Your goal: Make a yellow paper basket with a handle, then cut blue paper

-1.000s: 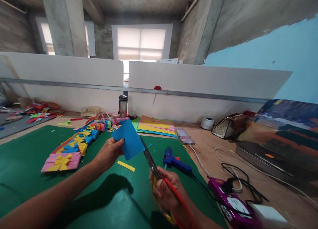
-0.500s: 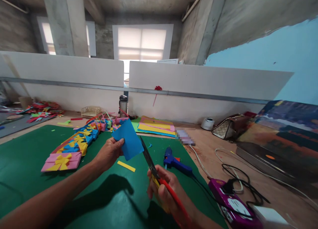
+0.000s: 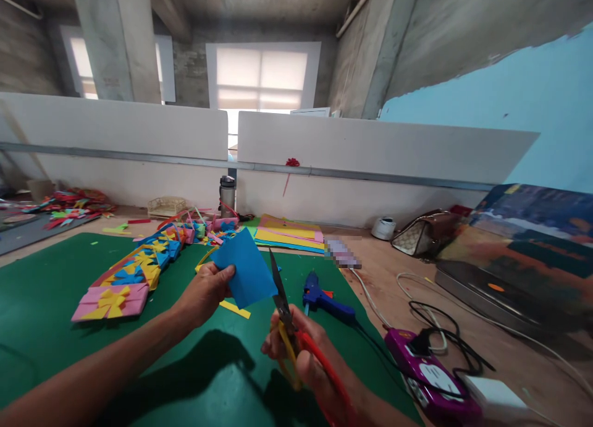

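Observation:
My left hand (image 3: 207, 292) pinches a blue sheet of paper (image 3: 245, 269) at its left edge, thumb on top, and holds it up over the green mat (image 3: 194, 377). In my right hand (image 3: 315, 353) are scissors (image 3: 283, 309) with one red and one yellow handle. Their handles stand apart, and the blades point up beside the paper's right corner. Whether the blades touch the paper, I cannot tell. Beneath the blue paper, a yellow paper strip (image 3: 235, 309) lies on the mat, partly covered.
Folded paper pieces with yellow bows (image 3: 111, 302) run along the left. A blue glue gun (image 3: 327, 300) lies to the right, its cord leading toward a purple power strip (image 3: 430, 377). Coloured sheets (image 3: 290, 234) and a bottle (image 3: 227, 195) stand at the back.
The scissor handles have spread wider. The blue paper has moved slightly down and right in view, its right corner now close beside the blades.

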`<state>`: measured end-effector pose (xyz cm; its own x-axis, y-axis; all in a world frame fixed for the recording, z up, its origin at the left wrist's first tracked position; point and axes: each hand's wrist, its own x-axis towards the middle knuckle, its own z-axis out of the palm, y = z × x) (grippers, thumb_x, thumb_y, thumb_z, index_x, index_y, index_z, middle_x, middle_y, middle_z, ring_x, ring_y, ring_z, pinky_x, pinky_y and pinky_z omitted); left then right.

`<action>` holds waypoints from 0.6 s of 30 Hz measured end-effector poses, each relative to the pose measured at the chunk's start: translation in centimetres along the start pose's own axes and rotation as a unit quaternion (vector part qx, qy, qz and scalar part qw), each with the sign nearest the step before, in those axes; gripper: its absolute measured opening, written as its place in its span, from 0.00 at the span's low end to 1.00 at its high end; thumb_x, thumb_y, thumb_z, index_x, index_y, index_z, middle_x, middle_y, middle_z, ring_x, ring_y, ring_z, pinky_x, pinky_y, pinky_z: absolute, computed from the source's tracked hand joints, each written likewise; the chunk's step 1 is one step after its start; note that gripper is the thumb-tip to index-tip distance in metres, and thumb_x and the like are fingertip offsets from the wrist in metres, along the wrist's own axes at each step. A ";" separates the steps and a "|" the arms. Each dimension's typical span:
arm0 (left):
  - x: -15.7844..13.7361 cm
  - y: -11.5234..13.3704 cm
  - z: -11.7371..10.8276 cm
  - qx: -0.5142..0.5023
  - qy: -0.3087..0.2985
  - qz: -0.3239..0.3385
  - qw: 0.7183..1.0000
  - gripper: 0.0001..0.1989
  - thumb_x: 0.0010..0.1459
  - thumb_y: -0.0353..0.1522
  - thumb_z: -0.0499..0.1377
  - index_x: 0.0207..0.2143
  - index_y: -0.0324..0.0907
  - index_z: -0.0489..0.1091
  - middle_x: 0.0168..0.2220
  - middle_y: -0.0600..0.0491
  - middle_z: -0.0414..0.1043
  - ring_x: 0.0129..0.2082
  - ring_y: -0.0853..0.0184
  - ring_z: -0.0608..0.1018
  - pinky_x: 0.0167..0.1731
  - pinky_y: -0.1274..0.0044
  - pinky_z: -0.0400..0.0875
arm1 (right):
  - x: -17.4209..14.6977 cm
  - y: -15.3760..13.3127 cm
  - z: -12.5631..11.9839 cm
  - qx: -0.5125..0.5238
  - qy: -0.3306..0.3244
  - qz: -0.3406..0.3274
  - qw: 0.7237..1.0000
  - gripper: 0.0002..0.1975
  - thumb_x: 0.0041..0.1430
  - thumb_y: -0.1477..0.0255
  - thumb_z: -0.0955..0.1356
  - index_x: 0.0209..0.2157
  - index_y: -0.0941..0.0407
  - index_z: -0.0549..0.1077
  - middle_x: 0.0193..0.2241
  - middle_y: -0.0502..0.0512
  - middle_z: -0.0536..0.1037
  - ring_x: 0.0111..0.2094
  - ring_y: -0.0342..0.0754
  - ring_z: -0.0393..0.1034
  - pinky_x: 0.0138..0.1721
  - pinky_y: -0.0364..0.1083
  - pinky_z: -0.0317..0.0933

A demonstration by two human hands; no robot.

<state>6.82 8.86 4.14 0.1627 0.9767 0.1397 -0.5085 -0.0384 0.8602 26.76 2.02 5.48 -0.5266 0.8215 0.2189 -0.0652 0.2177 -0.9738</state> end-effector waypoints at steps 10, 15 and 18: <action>-0.5 -1.3 0.2 -0.004 -0.008 -0.012 1.000 0.16 0.43 0.37 0.66 0.32 0.36 0.70 0.23 0.51 0.75 0.21 0.66 0.75 0.24 0.76 0.68 | 0.1 0.1 -0.1 -0.019 0.005 -0.022 1.000 0.32 0.44 0.42 0.61 0.36 0.57 0.60 0.23 0.49 0.64 0.24 0.43 0.59 0.25 0.43 0.55; -0.4 -1.2 0.2 0.002 -0.013 -0.013 1.000 0.20 0.44 0.38 0.65 0.38 0.35 0.69 0.27 0.48 0.76 0.26 0.62 0.77 0.29 0.72 0.70 | -0.3 0.4 -0.2 -0.019 0.009 -0.031 0.999 0.29 0.48 0.44 0.60 0.36 0.57 0.61 0.19 0.45 0.60 0.18 0.38 0.53 0.18 0.40 0.51; -0.4 -1.2 0.3 0.001 -0.009 -0.010 1.000 0.20 0.43 0.37 0.65 0.38 0.35 0.69 0.28 0.48 0.77 0.26 0.62 0.77 0.28 0.73 0.70 | -0.1 1.2 -0.4 0.008 0.017 -0.017 1.000 0.30 0.46 0.44 0.62 0.37 0.56 0.61 0.18 0.43 0.58 0.15 0.36 0.50 0.16 0.39 0.50</action>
<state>7.60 8.44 3.15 0.1888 0.9732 0.1316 -0.5036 -0.0192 0.8637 27.06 2.44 4.32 -0.4951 0.8312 0.2530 -0.0954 0.2374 -0.9667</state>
